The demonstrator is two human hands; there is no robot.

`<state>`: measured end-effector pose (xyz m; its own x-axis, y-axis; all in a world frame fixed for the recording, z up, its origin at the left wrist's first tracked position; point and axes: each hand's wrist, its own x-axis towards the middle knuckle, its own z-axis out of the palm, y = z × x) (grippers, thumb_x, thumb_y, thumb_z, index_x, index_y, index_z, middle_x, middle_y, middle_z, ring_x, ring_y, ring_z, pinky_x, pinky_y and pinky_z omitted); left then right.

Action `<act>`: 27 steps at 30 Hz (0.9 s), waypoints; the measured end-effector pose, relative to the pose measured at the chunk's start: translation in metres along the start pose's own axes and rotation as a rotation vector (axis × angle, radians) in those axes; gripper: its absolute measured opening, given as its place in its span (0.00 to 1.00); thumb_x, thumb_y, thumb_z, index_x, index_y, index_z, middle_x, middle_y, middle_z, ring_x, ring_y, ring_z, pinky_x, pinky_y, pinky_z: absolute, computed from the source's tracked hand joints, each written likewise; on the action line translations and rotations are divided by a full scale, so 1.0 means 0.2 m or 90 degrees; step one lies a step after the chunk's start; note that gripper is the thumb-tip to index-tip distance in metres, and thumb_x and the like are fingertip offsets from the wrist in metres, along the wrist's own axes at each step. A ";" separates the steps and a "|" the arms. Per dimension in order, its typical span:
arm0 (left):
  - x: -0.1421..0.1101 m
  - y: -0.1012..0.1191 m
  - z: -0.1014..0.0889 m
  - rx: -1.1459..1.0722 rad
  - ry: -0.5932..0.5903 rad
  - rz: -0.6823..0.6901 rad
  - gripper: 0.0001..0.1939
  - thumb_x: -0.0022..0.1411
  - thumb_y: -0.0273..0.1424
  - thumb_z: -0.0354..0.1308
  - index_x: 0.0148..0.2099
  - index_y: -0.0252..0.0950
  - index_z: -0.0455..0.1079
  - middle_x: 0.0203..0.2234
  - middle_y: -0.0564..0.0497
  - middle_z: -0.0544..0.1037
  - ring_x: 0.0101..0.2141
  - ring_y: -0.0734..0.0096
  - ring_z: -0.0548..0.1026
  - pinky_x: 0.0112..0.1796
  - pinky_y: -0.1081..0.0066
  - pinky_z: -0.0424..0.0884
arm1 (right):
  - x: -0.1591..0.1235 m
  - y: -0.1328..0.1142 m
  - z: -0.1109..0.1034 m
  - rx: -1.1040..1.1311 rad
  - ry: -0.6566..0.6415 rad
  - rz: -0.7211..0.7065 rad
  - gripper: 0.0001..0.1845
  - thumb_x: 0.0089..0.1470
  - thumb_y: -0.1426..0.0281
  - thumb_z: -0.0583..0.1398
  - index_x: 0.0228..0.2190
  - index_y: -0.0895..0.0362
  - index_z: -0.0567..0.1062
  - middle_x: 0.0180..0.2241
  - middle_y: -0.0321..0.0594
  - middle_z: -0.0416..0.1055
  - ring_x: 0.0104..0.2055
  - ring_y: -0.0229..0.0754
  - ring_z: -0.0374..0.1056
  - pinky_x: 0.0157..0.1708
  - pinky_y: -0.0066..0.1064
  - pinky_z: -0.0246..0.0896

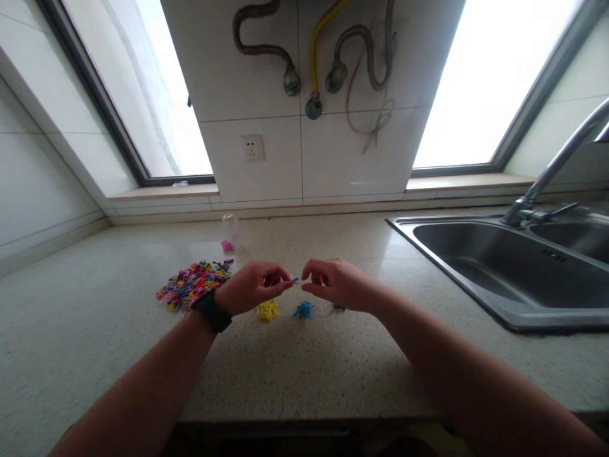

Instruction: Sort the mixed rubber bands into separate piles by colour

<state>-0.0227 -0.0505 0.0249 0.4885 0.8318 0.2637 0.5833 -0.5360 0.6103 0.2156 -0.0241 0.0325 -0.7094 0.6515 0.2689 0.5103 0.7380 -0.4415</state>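
Observation:
My left hand [259,284], with a black band on its wrist, pinches a small blue rubber band [295,280] between thumb and forefinger. Just to its right, the thumb and forefinger of my right hand [335,284] are apart; a spot of red shows among its curled fingers, too small to make out. Below the hands lie a small yellow heap of rubber bands [268,310] and a blue heap [303,310]. A dark little heap [338,307] is partly hidden under my right hand. Left of my left hand spreads a large mixed pile of coloured bands [193,285].
Behind the pile stands a clear plastic container [230,225] with something pink [227,245] at it. A steel sink [476,273] with a faucet [547,171] is set into the speckled countertop [285,374] at right. Hoses and a socket [252,148] are on the wall.

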 end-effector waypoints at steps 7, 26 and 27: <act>0.00 0.00 0.01 -0.001 0.000 0.000 0.18 0.64 0.43 0.56 0.37 0.32 0.74 0.19 0.57 0.64 0.22 0.78 0.59 0.23 0.77 0.55 | 0.01 -0.01 0.02 0.022 0.012 -0.001 0.08 0.58 0.64 0.59 0.38 0.54 0.75 0.28 0.34 0.72 0.27 0.33 0.61 0.29 0.27 0.49; 0.00 -0.01 0.01 -0.049 -0.003 -0.007 0.16 0.63 0.41 0.58 0.40 0.32 0.75 0.19 0.56 0.65 0.22 0.79 0.59 0.22 0.77 0.54 | 0.01 -0.01 -0.01 0.022 0.053 -0.006 0.08 0.58 0.65 0.59 0.36 0.55 0.76 0.28 0.34 0.71 0.27 0.33 0.61 0.30 0.27 0.49; 0.00 -0.01 0.01 -0.049 -0.003 -0.006 0.16 0.63 0.41 0.58 0.40 0.31 0.75 0.19 0.56 0.65 0.22 0.79 0.59 0.22 0.77 0.54 | 0.01 -0.01 -0.01 0.027 0.058 -0.007 0.08 0.58 0.65 0.59 0.36 0.55 0.76 0.28 0.34 0.71 0.27 0.33 0.61 0.30 0.27 0.50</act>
<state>-0.0215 -0.0496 0.0223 0.4870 0.8357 0.2539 0.5361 -0.5155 0.6684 0.2148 -0.0241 0.0355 -0.6670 0.6582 0.3492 0.4805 0.7381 -0.4736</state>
